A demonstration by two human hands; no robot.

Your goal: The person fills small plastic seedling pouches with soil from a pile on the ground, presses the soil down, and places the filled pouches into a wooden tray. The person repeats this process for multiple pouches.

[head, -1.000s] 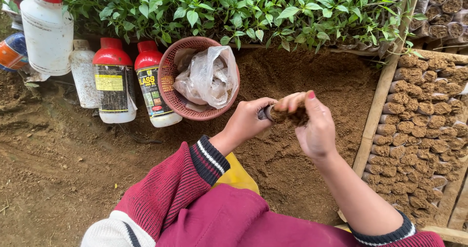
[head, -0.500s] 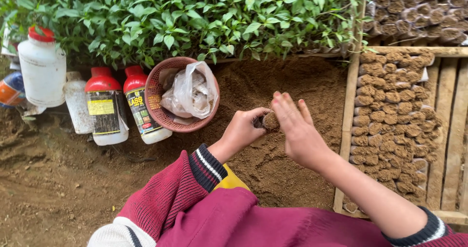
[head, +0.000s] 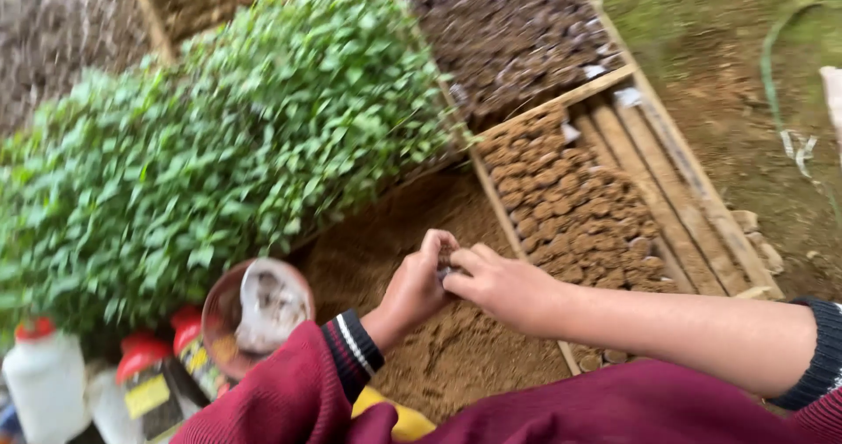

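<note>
Over a heap of loose brown soil [head: 438, 356], my left hand [head: 417, 284] is closed around a small soil-filled seedling bag [head: 447, 258], of which only a sliver shows. My right hand [head: 502, 286] lies across it from the right, fingers touching the bag's top. Both arms wear maroon sleeves with striped cuffs. To the right of my hands stands a wooden slatted tray [head: 675, 190] with several filled soil bags [head: 570, 207] packed in rows.
A bed of green seedlings [head: 210, 155] fills the upper left. A red basket [head: 250, 317] with a clear plastic bag sits at lower left beside red-capped bottles [head: 145, 378] and a white jug [head: 44, 383]. Darker filled bags [head: 517, 32] lie beyond the tray.
The view has swung and tilted, so the basket and bottles now sit at the lower left. My right hand has come down onto the bag held in my left hand.
</note>
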